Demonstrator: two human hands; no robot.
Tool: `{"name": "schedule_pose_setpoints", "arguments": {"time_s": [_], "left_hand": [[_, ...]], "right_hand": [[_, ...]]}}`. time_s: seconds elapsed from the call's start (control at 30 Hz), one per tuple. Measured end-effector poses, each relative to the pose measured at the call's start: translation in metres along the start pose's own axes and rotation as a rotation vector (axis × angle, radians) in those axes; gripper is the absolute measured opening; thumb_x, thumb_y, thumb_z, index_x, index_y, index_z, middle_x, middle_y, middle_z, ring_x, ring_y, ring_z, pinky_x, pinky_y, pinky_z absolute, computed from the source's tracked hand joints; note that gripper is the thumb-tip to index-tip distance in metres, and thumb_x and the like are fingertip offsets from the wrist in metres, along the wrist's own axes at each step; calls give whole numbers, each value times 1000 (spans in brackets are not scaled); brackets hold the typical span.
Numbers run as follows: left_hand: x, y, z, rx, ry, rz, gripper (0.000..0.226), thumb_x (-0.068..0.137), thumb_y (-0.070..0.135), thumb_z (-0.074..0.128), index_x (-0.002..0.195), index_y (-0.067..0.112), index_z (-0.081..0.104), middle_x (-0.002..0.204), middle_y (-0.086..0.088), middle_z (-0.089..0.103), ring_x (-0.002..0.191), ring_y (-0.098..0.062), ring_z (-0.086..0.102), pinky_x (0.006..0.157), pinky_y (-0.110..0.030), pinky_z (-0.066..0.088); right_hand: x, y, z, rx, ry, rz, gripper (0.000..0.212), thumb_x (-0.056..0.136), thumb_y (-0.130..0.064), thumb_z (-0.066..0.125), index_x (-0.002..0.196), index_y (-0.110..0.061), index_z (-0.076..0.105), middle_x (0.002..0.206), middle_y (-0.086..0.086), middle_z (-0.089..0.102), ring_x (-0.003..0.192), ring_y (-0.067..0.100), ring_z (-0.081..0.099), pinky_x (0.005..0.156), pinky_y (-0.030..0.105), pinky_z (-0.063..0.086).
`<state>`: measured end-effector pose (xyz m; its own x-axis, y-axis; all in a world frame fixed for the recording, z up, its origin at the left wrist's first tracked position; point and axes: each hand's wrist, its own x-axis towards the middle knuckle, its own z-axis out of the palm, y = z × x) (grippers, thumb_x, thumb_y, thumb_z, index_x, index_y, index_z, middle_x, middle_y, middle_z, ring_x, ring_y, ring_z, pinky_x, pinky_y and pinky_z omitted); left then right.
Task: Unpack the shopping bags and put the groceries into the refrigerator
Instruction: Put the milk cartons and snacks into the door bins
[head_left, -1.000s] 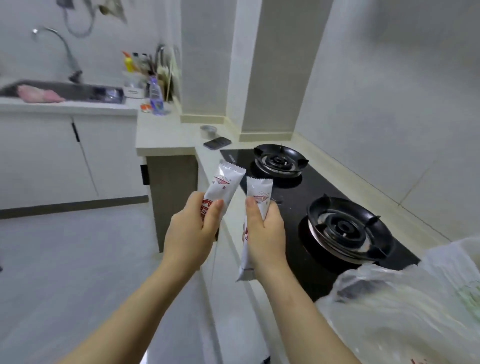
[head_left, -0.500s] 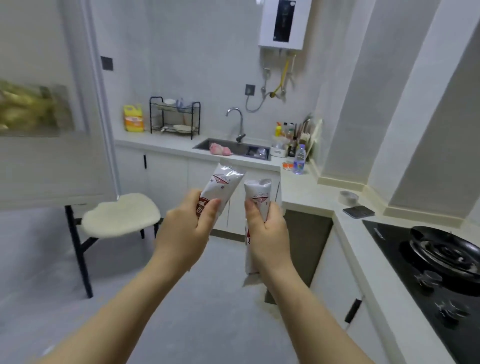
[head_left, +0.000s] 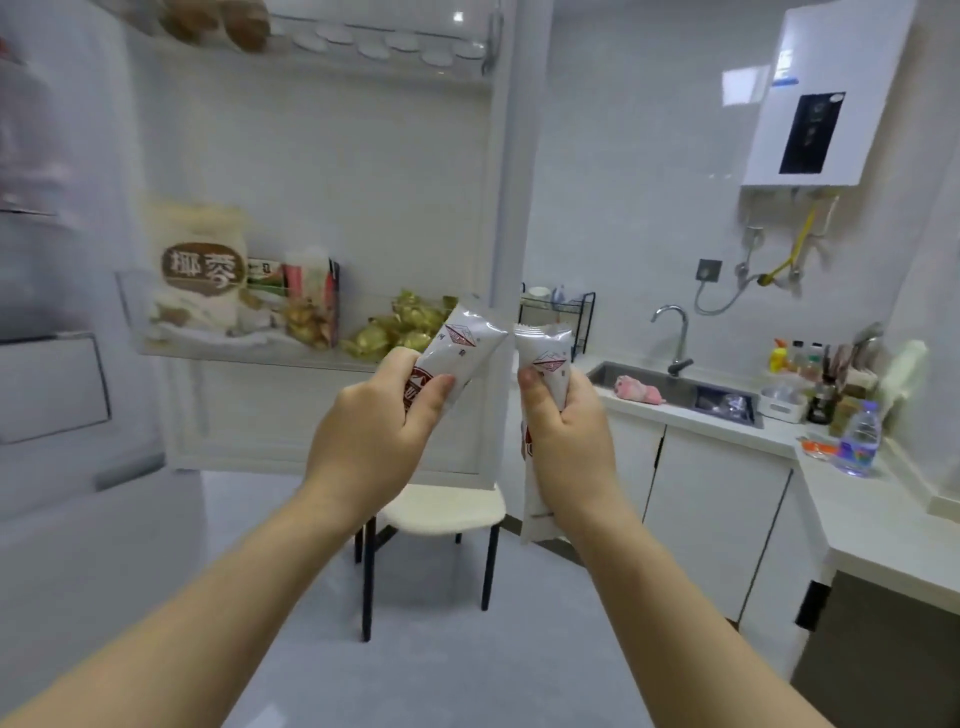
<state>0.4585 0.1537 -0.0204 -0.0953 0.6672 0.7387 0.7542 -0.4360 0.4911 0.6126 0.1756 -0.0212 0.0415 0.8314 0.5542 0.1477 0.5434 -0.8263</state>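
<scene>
Squarely before the refrigerator door, a packet in each of the hands

Faced the open refrigerator door (head_left: 322, 156) with both arms raised. Gripped a tilted packet (head_left: 464, 345) in the left hand (head_left: 374, 431), fingers curled round its lower part, thumb pressed over the red print, top end leaning right across the door's right edge. Gripped an upright packet (head_left: 546, 358) in the right hand (head_left: 569, 436), just right of that door edge, lower end hanging below the palm. Held the two top ends near each other; could not tell whether touching. Saw on the door shelf (head_left: 136, 332) a pale bag with a brown label (head_left: 200, 270), slim cartons (head_left: 311, 280) beside it, and gold-wrapped pieces (head_left: 402, 327) toward the door's right end. Noted below the door a white-seated chair (head_left: 441, 512). Noted right of the door a sink (head_left: 680, 387), a worktop (head_left: 872, 525), and a water bottle (head_left: 860, 441) standing on it.
</scene>
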Motion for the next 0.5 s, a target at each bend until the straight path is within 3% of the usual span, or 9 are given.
{"name": "schedule_pose_setpoints", "arguments": {"time_s": [0.2,0.3,0.4,0.5], "left_hand": [[31,-34,-43,139,81,-45,28,92,47,40,92,20,48,65,3,58,62,-22,62,59,-41,51],[49,-45,-57,202,109,-25,31,92,46,41,97,17,51,65,1,59,62,-21,62,58,-40,50],[73,-56,-71,288,159,-11,34,93,45,42,102,14,53,63,5,55,60,-17,57,54,-33,44],[98,-66,-84,373,220,3,34,95,40,42,105,10,54,63,8,51,57,-9,49,49,-25,36]], "right_hand": [[42,-13,57,9,-78,-76,27,94,-37,50,80,-13,48,61,-5,49,55,10,44,57,31,39],[63,-18,75,38,-114,-127,27,95,-36,49,83,-11,49,65,-6,50,56,4,45,56,22,40],[88,-28,89,41,-145,-173,33,95,-38,48,88,-6,49,67,-5,49,56,3,44,56,20,39],[111,-39,99,72,-187,-202,29,95,-38,47,79,-15,45,67,-5,47,57,8,43,54,23,39]]}}
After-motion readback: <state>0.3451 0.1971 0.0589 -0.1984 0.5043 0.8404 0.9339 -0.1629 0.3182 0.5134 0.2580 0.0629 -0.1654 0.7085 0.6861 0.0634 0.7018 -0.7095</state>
